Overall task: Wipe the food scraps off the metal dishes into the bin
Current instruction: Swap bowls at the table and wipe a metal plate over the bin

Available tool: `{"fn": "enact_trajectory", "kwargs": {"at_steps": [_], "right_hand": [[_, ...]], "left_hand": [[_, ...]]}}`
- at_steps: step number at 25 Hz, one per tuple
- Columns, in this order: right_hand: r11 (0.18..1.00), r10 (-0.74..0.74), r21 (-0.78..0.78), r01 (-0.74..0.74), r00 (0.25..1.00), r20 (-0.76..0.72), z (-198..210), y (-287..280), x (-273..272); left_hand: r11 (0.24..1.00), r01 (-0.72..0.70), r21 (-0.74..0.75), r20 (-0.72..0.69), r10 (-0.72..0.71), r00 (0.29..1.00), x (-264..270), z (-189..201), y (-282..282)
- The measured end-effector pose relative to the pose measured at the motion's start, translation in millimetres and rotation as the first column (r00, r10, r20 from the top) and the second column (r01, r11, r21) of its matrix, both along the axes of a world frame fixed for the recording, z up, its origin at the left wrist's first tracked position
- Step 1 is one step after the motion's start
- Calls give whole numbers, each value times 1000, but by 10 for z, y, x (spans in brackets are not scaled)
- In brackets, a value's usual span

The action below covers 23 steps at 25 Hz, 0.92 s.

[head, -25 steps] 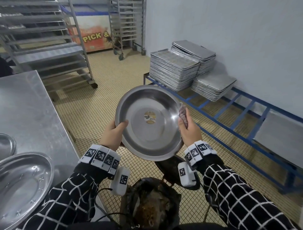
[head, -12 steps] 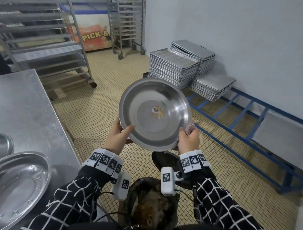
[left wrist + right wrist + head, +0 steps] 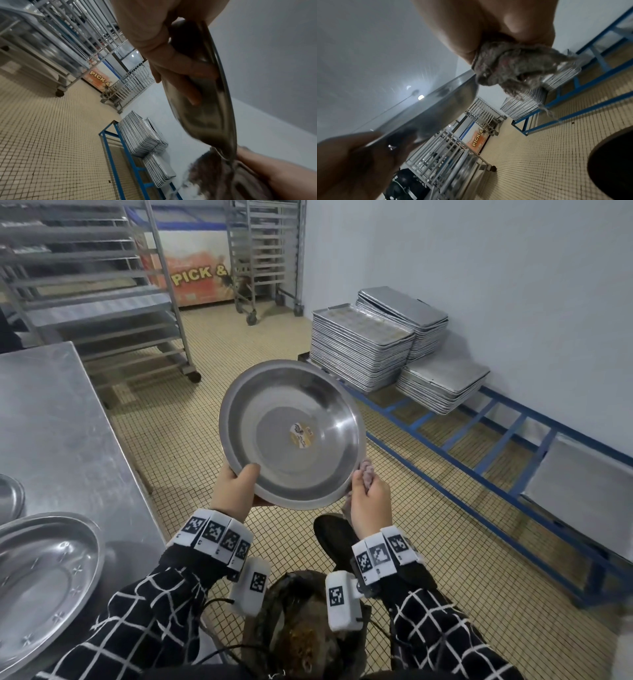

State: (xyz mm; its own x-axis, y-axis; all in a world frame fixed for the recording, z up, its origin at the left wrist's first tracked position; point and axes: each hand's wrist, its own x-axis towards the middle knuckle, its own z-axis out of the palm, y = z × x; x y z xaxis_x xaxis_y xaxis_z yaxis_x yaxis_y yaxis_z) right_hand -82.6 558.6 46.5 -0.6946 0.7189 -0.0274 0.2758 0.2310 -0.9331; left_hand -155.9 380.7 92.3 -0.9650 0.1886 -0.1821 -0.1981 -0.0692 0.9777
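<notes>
One round shiny steel dish point(image 3: 293, 433) is held tilted above the dark lined scrap bin point(image 3: 301, 631), its inside bare apart from a small sticker at the centre; judged wiped, or nearly so. The left hand point(image 3: 236, 491) grips the dish's lower-left rim, thumb inside and fingers behind. The right hand point(image 3: 371, 503) is closed round a crumpled grey rag point(image 3: 503, 70), touching the dish's lower-right rim. Count: two more steel dishes on the steel table point(image 3: 68, 426) left of the bin, one large with star marks point(image 3: 37, 583) and one only an edge point(image 3: 10, 498); cannot tell if they need wiping. Three stacks of flat metal trays point(image 3: 363, 350) sit far right of the bin. One bin, one rag.
</notes>
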Motion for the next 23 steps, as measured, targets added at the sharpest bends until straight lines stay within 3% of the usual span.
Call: {"fn": "enact_trajectory", "kwargs": {"at_steps": [3,5,7,8,10,12,14,19,21,23], "right_hand": [[978,-36,205,36,999,-4,-31,-90,61],[963,71,261,-62,997,-26,40,-218,101],[925,263,279,-259,964,23,108,-394,116],[865,371,335,-372,926,71,113,-484,131],[663,535,496,-561,819,211,49,-627,177],[532,589,544,-649,745,314,-28,-658,226],[523,546,531,-667,740,393,-75,-533,232],[489,278,619,-615,782,557,-126,-77,168],[487,291,612,-623,776,559,-102,-140,192],[506,424,562,-655,756,499,-98,-334,261]], "left_hand": [[995,-10,-96,-75,2,997,-57,-4,-58],[991,4,-134,-119,-20,993,-43,7,-64],[989,12,-145,-146,-34,989,-15,26,-45],[990,8,-137,-159,-30,987,1,54,-30],[993,-3,-115,-178,-18,984,23,127,-6],[993,14,-118,-194,-37,980,33,181,-7],[994,36,-106,-193,-56,980,41,189,-41],[984,40,-171,-203,-75,976,4,93,-73],[985,36,-167,-204,-70,977,-7,83,-62],[987,28,-161,-201,-61,978,-10,90,-58]]}}
